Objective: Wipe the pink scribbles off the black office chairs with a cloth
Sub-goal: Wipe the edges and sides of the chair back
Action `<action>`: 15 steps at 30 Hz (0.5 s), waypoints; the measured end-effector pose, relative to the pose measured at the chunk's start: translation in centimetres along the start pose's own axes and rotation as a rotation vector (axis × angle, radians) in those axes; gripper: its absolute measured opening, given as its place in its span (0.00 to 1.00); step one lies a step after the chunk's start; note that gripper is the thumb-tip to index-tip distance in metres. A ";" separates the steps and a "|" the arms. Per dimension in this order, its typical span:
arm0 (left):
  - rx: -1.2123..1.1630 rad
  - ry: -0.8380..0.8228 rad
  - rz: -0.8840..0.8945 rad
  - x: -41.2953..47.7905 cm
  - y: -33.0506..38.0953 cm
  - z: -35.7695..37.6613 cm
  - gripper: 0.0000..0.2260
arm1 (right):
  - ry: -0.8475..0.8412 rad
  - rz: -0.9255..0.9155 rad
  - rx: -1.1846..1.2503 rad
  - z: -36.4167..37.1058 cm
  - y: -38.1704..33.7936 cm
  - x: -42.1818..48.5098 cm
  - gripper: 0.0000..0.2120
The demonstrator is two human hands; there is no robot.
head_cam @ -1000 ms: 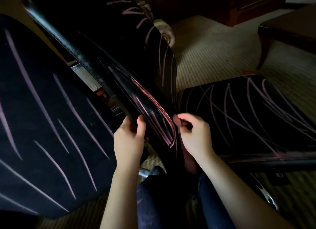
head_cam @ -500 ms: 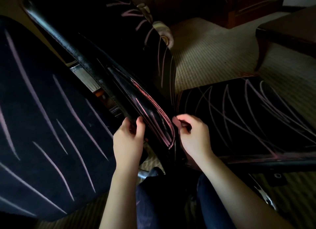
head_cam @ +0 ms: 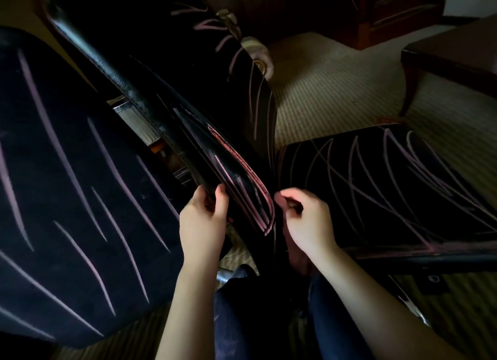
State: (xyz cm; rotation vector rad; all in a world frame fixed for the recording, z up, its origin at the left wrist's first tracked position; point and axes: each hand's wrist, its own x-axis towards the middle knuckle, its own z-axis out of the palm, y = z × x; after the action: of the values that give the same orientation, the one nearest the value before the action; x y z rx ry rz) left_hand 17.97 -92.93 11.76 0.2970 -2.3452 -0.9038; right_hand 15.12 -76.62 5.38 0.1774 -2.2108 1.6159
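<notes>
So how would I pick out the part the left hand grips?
Find the big matte seat filling the left. Beside it a black armrest slants down to the left hand. Unlike that seat, it is glossy, with a pink-smeared rim.

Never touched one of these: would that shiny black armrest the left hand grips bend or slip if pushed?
Probably stiff: the armrest shows one smooth curve though the left hand grips only its edge. Its glossy sheen suggests a slippery surface. It likely won't move alone, since it seems joined to the long black bar.
</notes>
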 end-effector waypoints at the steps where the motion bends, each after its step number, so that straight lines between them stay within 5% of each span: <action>1: -0.010 -0.002 -0.010 0.0 0.0 -0.1 0.24 | 0.005 -0.016 -0.014 -0.3 -0.4 0.4 0.19; 8: 0.259 -0.132 0.074 -1.4 -1.0 -0.5 0.18 | 0.026 -0.260 0.088 0.3 -5.9 3.4 0.19; 15: 0.228 -0.202 0.016 -1.8 -1.4 0.4 0.16 | -0.098 0.085 -0.043 0.4 1.9 -1.8 0.18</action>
State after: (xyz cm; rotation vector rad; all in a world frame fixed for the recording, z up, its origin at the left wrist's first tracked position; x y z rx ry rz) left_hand 19.17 -93.04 9.72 0.2893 -2.6398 -0.6863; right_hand 16.08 -76.62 2.90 0.1558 -2.3547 1.6348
